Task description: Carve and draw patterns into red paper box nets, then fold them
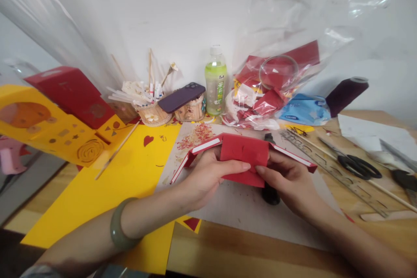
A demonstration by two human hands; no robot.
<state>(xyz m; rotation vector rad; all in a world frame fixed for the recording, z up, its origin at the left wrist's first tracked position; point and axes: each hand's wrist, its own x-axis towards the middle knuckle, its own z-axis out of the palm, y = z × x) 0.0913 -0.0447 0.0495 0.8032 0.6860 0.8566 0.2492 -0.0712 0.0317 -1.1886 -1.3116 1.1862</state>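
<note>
Both of my hands hold a folded red paper piece (244, 150) above a grey work sheet (237, 221). Its two side arms slope down left and right and carry white strips along their edges. My left hand (208, 173) grips it from the left, thumb pressed flat on the middle panel and fingers behind. My right hand (286, 178) pinches the panel's lower right part, its thumb in front and the other fingers tucked behind. Below the paper, partly covered, lies a black-handled tool (271, 195) whose kind I cannot make out.
Yellow paper (130, 182) and a yellow-and-red paper box (65, 139) are at left. Behind stand pen baskets, a phone (183, 97), a green drink bottle (215, 82) and a plastic bag (260, 104) of scraps. Scissors (355, 165) and a metal ruler (339, 173) lie right.
</note>
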